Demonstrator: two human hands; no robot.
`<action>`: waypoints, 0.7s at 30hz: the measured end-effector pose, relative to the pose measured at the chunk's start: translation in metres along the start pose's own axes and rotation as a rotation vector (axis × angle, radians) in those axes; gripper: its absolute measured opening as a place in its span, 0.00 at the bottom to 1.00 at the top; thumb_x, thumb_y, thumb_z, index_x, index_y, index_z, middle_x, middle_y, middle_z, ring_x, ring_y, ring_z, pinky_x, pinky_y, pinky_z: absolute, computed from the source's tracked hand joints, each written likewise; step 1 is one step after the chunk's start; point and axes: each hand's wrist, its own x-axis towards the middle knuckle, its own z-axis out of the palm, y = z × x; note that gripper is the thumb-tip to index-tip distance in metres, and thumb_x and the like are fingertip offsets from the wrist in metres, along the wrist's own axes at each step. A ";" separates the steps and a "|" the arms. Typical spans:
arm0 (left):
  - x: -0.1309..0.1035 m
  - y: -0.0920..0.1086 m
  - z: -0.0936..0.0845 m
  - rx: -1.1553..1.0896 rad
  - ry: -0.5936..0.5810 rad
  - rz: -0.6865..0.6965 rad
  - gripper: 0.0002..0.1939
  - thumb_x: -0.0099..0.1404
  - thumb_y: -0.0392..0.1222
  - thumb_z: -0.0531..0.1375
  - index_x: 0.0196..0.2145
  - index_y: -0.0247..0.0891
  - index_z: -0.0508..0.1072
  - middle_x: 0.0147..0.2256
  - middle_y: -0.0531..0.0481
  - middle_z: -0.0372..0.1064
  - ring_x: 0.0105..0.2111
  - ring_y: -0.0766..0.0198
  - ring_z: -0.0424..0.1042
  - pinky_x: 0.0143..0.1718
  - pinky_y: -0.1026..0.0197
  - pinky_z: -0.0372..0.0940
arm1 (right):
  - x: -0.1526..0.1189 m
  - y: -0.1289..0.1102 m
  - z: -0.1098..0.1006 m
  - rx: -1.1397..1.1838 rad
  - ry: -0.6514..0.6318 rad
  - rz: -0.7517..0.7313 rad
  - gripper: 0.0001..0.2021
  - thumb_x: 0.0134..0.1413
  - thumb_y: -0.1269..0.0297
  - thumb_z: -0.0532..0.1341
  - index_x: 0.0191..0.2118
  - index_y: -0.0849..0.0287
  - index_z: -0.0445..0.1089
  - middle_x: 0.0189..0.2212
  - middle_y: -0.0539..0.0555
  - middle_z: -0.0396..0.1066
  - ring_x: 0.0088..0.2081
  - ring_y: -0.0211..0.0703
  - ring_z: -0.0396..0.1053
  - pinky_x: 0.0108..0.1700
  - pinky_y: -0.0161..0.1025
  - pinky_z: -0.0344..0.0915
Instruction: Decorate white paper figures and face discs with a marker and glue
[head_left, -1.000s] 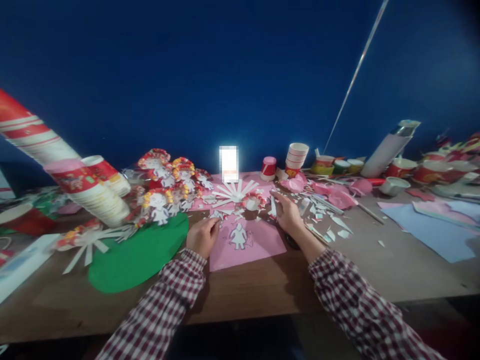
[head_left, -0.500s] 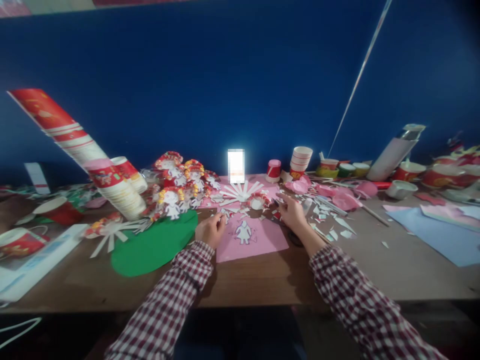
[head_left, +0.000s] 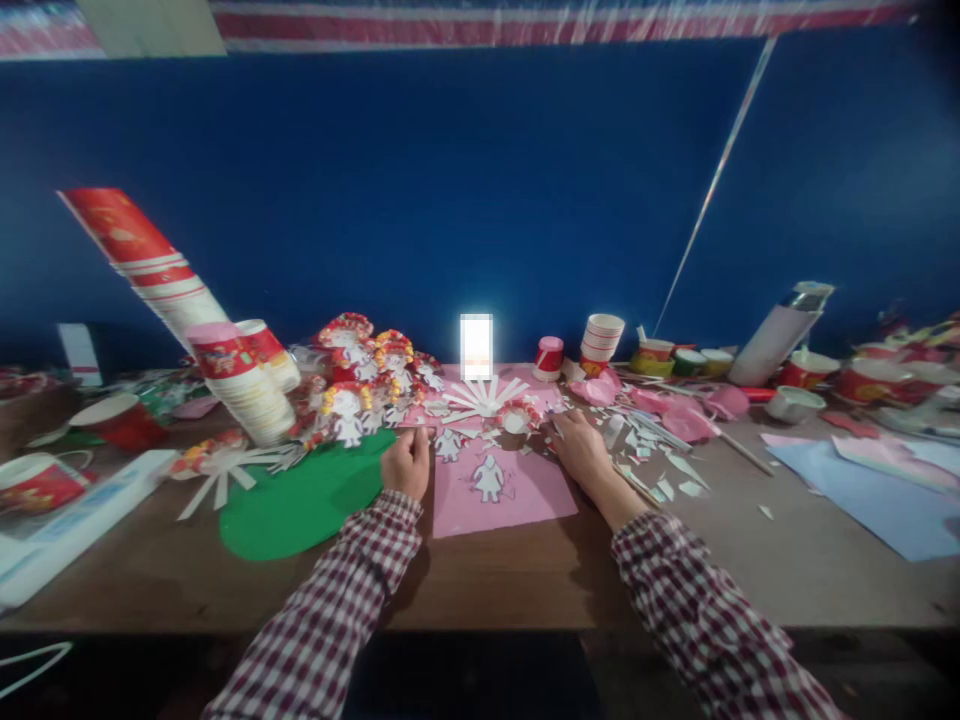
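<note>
A pink sheet (head_left: 540, 495) lies on the table between my hands, with a white paper figure (head_left: 489, 478) on its middle. A second small paper figure (head_left: 448, 444) rests near its upper left corner. My left hand (head_left: 406, 463) is curled closed beside the sheet's left edge, over the rim of a green oval sheet (head_left: 300, 505); nothing shows in it. On the right, my right hand (head_left: 579, 446) is closed at the sheet's upper right edge, its fingertips on something too small to name. White paper strips (head_left: 484, 398) fan out behind a ring of red and white bits (head_left: 517, 416).
Decorated paper figures (head_left: 347, 412) and a leaning stack of paper cups (head_left: 236, 380) stand at the left. Paper scraps (head_left: 664, 455) and pink pieces (head_left: 686, 418) lie to the right. Farther right are blue sheets (head_left: 874, 500) and a leaning bottle (head_left: 780, 335).
The small paper figure now lies uncovered at the sheet's upper left; my left hand has drawn back to the left. My right hand is lower over the table. The view has tilted up slightly.
</note>
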 end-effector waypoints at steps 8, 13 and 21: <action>0.007 -0.003 -0.002 -0.049 0.160 -0.121 0.21 0.67 0.48 0.45 0.21 0.39 0.65 0.20 0.49 0.66 0.22 0.63 0.66 0.29 0.61 0.59 | 0.003 -0.002 0.010 -0.094 -0.064 -0.043 0.11 0.60 0.69 0.52 0.44 0.58 0.69 0.43 0.57 0.67 0.37 0.44 0.69 0.35 0.35 0.59; 0.008 -0.006 -0.002 -0.094 0.150 -0.152 0.24 0.67 0.50 0.45 0.15 0.42 0.58 0.15 0.51 0.59 0.18 0.64 0.60 0.25 0.60 0.54 | 0.004 -0.001 0.010 -0.124 -0.058 -0.028 0.12 0.58 0.72 0.53 0.45 0.60 0.69 0.41 0.59 0.68 0.41 0.47 0.67 0.40 0.37 0.59; 0.003 -0.005 -0.001 -0.262 0.150 -0.167 0.33 0.69 0.56 0.34 0.16 0.41 0.62 0.13 0.52 0.57 0.16 0.66 0.61 0.22 0.62 0.58 | 0.000 -0.002 0.008 -0.091 0.032 -0.048 0.12 0.60 0.67 0.52 0.43 0.59 0.71 0.41 0.59 0.69 0.44 0.52 0.64 0.44 0.42 0.58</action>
